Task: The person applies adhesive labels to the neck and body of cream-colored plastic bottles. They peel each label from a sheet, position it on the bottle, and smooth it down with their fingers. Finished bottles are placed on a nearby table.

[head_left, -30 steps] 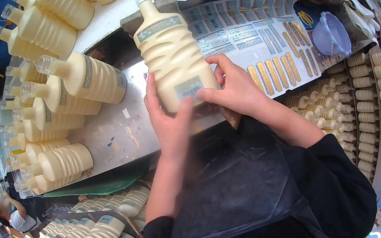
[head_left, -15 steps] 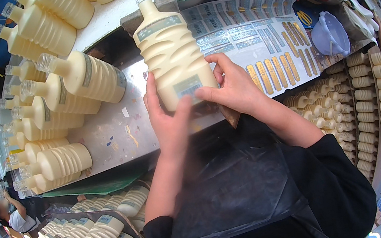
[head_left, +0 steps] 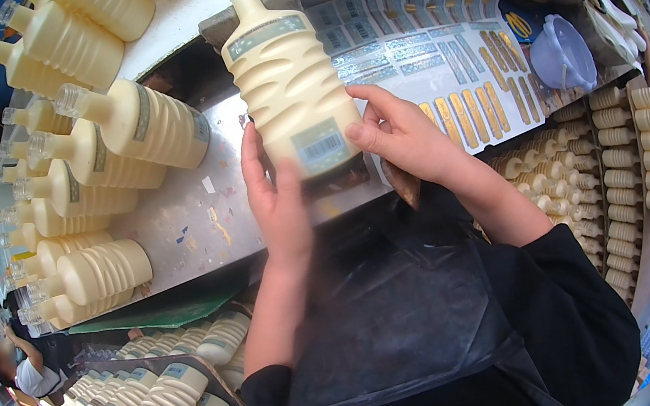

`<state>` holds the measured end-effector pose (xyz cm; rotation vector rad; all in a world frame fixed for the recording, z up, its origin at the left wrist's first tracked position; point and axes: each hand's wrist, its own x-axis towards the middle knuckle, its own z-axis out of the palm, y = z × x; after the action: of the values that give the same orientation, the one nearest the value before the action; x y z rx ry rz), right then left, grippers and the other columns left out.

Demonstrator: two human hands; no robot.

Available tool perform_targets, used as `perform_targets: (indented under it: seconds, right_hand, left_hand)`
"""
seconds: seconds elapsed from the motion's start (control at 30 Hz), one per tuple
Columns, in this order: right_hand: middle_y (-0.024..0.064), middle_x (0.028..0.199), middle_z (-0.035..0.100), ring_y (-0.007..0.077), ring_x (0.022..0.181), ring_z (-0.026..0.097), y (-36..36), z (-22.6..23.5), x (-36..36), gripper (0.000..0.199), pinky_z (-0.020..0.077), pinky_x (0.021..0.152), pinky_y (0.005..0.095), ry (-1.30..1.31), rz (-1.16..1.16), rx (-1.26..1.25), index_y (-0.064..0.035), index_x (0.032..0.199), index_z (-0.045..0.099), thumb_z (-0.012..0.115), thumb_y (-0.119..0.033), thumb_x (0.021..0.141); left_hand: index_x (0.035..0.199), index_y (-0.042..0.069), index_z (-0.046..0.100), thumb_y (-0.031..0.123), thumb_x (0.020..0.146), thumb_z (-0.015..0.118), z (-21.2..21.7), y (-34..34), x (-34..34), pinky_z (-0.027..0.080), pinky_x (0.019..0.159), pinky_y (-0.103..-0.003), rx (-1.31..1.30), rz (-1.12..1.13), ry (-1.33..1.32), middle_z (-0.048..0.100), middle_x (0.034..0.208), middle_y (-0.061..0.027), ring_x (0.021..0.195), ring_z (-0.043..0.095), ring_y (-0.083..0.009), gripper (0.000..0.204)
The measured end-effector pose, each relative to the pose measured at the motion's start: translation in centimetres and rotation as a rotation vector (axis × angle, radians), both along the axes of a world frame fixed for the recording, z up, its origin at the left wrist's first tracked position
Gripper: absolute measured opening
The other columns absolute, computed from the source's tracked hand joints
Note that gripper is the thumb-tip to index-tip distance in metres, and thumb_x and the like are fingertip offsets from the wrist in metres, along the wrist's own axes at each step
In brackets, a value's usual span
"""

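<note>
A cream-coloured bottle with wavy ridged sides and a clear threaded neck leans back against a grey block, its neck pointing away from me. It bears a blue-grey strip near the shoulder and a blue-grey barcode label near the base. My left hand lies along the bottle's lower left side, its thumb blurred. At the lower right side my right hand grips the bottle, thumb on the front face beside the label, fingers partly hidden behind.
Several similar bottles lie at the left of the metal bench. To the right is a label sheet with gold and blue strips, then a lavender bucket. Racks of bottles stand at the lower right; crates of bottles fill the lower left.
My left thumb has moved off the barcode label toward the bottle's left edge. My right thumb has also shifted right, leaving the label uncovered. The bottle stays against the block.
</note>
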<state>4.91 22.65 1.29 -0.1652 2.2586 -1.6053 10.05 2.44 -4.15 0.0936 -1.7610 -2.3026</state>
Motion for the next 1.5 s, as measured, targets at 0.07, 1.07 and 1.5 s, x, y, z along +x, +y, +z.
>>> perform_targets:
  seconds: [0.07,1.07,1.5]
  right_hand:
    - [0.0181,0.100,0.072,0.0278,0.090,0.071,-0.4,1.0,0.0,0.068,0.0550,0.083,0.0377,-0.009,0.013,0.128,-0.0013,0.142,0.052,0.075,-0.041,0.091]
    - [0.0032,0.075,0.054,0.0164,0.070,0.056,-1.4,0.7,0.4,0.072,0.0471,0.065,0.0329,0.162,-0.052,0.248,-0.0004,0.141,0.053,0.079,-0.041,0.087]
    - [0.0180,0.096,0.068,0.0301,0.090,0.067,-1.3,1.5,0.1,0.066,0.0528,0.081,0.0393,0.064,-0.031,0.254,-0.0010,0.136,0.054,0.073,-0.044,0.090]
  left_hand:
    - [0.160,-0.004,0.025,0.019,0.102,0.061,1.1,0.6,0.3,0.029,0.122,-0.041,-0.065,-0.002,-0.044,0.035,0.161,-0.0217,0.148,0.037,-0.0293,0.072]
    - [0.158,-0.006,0.027,0.017,0.096,0.068,2.5,1.3,0.1,0.037,0.117,-0.041,-0.092,0.031,-0.121,0.039,0.156,-0.0213,0.142,0.043,-0.0285,0.078]
    - [0.159,-0.004,0.024,0.014,0.091,0.070,2.4,1.2,0.0,0.038,0.117,-0.042,-0.087,0.026,-0.123,0.037,0.156,-0.0222,0.141,0.044,-0.0303,0.084]
